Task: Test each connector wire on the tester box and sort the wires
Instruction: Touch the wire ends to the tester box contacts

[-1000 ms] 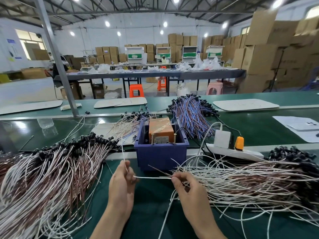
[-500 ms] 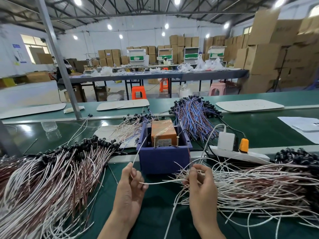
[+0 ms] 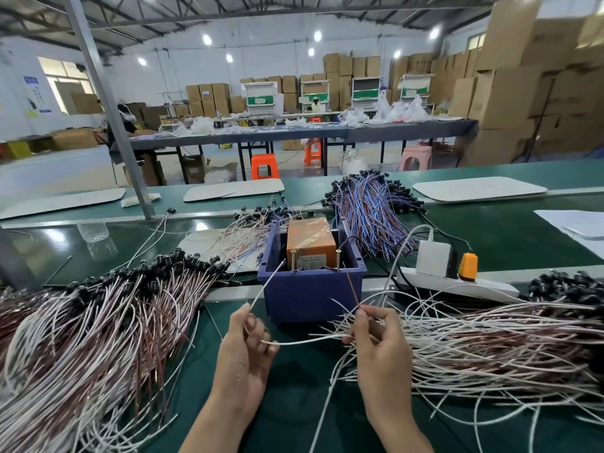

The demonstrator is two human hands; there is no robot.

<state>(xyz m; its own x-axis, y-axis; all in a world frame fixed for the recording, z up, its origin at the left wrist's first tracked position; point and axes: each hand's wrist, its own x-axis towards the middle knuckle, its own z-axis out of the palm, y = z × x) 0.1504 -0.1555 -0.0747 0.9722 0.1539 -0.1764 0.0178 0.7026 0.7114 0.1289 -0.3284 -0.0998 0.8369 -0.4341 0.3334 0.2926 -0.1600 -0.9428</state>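
Room: warehouse hall, cartons (image 3: 523, 93) stacked R + rear, long table (image 3: 327, 134) w/ bags, orange stool (image 3: 264, 166) on floor.
Surface: green belt (image 3: 287, 393), glossy; power strip (image 3: 457, 284) lies just R of the bin.
Piles: L pile (image 3: 98, 338) + R pile (image 3: 490, 338), white/brown wires, one each side of the hands; blue bundle (image 3: 369, 210) behind the bin. Which pile is tested: can't tell.
Bin: blue bin (image 3: 310, 295), centre, just beyond the hands.
Tester box: orange tester box (image 3: 312, 243) sits inside the bin; L pin (image 3: 293, 261) + R pin (image 3: 338, 259) upright at its front.
L hand (image 3: 243, 354): thumb + forefinger clamped on white lead (image 3: 266, 284), tip angled up.
R hand (image 3: 379, 351): pinches brown lead (image 3: 353, 289), tip up too.
Change: 1 s ago the wire lay low + flat betw. the hands; now both tips are raised to the pins. White tip just beside L pin, contact can't tell; brown tip short of R pin.
Meaning: prob. test step under way for this wire; sorting not yet done.
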